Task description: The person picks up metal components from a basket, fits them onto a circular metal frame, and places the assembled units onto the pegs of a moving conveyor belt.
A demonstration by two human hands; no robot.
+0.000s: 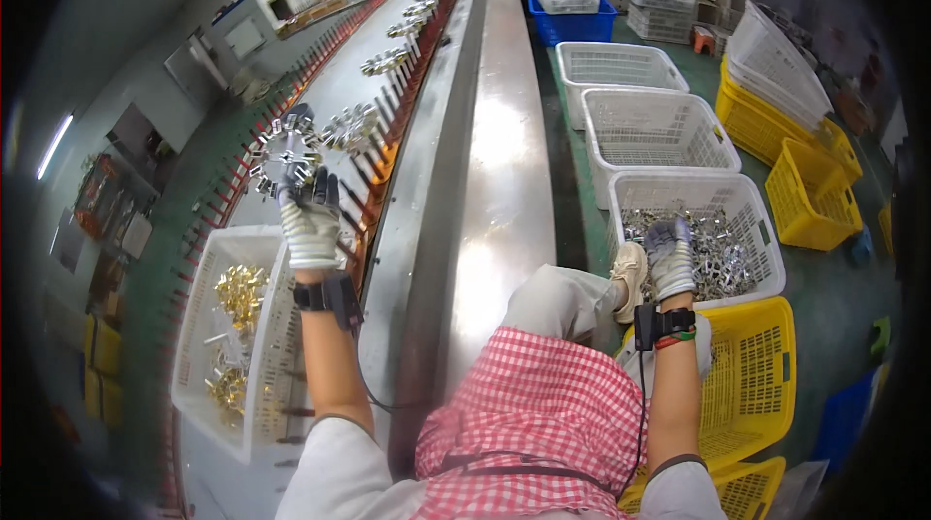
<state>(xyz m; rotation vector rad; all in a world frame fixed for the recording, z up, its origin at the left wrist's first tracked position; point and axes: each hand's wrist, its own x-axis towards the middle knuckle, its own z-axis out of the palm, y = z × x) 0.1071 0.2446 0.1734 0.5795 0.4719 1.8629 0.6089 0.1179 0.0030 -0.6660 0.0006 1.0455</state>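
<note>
My left hand point(312, 212), in a white glove with grey fingers, reaches up to a round rack point(286, 159) ringed with silver metal clips. Its fingers are stretched out and apart at the rack's near rim. A second round rack point(349, 128) of clips stands just beyond, to the right. My right hand point(669, 258), gloved the same way, is down at the loose silver metal parts point(720, 253) in a white basket point(766, 253). Its fingers are curled among the parts, and what they hold is hidden. Both wrists wear black straps with cables.
A metal line point(412, 229) with upright red and black spindles point(361, 171) runs away from me, bearing more racks. At left stands a white crate point(208, 326) of gold-coloured parts. White baskets point(659, 98) line the right side. A yellow basket point(776, 374) sits beside my legs.
</note>
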